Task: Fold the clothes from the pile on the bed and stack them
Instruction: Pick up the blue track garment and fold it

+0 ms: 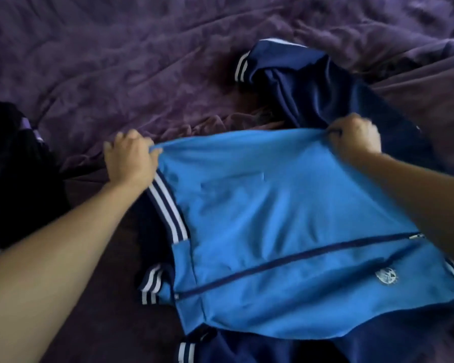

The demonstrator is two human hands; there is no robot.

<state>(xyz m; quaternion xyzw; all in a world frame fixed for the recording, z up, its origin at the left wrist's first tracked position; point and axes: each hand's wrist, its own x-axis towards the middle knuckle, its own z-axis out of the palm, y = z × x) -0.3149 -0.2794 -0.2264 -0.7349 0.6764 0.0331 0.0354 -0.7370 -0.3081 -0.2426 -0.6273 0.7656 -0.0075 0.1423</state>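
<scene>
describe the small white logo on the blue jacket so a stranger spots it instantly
On the purple bedspread is a blue track jacket. Follow its dark zipper toward the right forearm; below sits the logo, the only round white mark, unlike the straight white stripes.

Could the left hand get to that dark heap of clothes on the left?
Probably, but not while busy: the left hand grips the blue jacket by its edge. The dark heap lies close beside it, only purple bedding between.

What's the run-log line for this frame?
task: fold | jacket: on blanket | left hand: grips edge | right hand: grips edge
</scene>
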